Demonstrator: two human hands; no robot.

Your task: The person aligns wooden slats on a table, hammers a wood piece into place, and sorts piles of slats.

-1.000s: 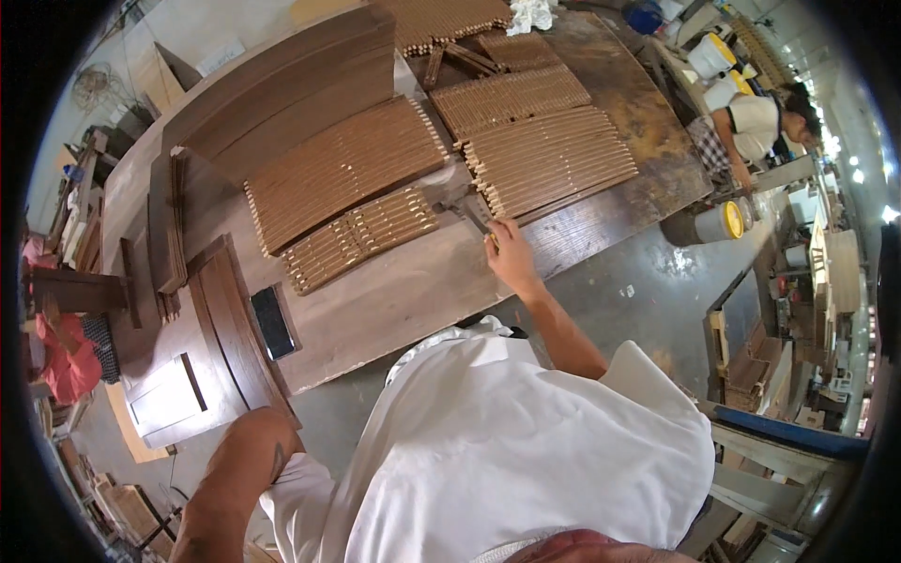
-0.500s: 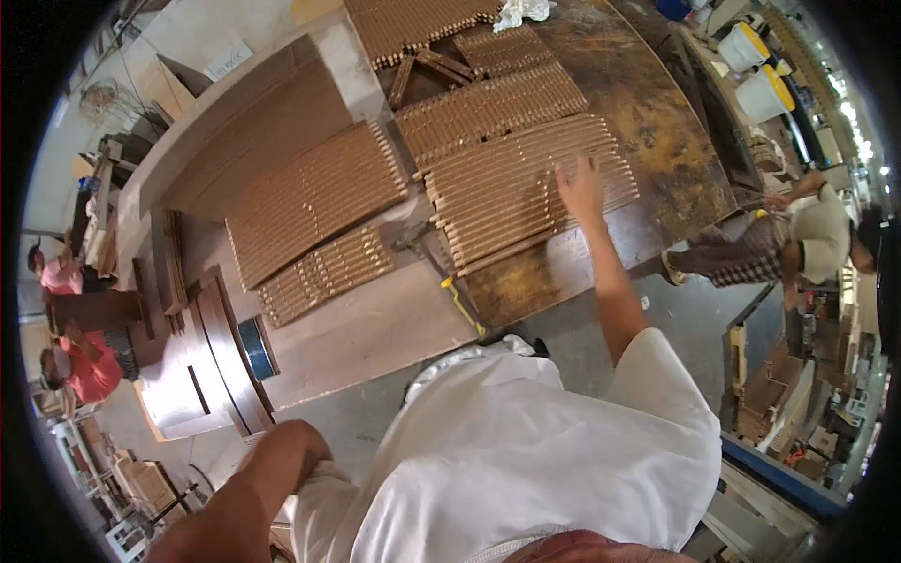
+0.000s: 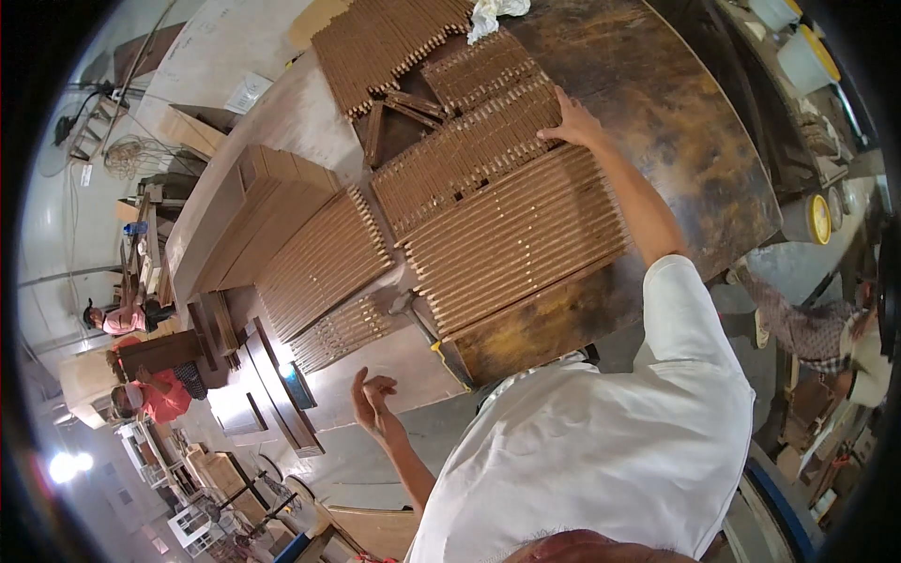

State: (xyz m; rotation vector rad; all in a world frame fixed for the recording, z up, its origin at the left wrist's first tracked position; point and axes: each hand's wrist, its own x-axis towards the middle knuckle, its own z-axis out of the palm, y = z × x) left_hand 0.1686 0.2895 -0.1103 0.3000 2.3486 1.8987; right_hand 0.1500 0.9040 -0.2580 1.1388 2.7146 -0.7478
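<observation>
My right hand is at the right end of the middle row of brown wooden slats, thumb and fingers spread against the slat ends. Nearer to me lies a wider row of slats with pale dowel-like tips, under my right forearm. My left hand hovers by the table's front edge, empty, its fingers loosely bent and apart. Beyond it are a small group of slats and a larger row. A hammer with a black and yellow handle rests between the left and right rows.
More slats lie at the far side, beside a crumpled white wrapping. Tall brown panels stand at the left. A dark stained board covers the table's right. Other people work at the left and right.
My right hand has moved from the near slat row to the end of the middle row. My left hand has risen into view near the table edge. The whole view has shifted.
</observation>
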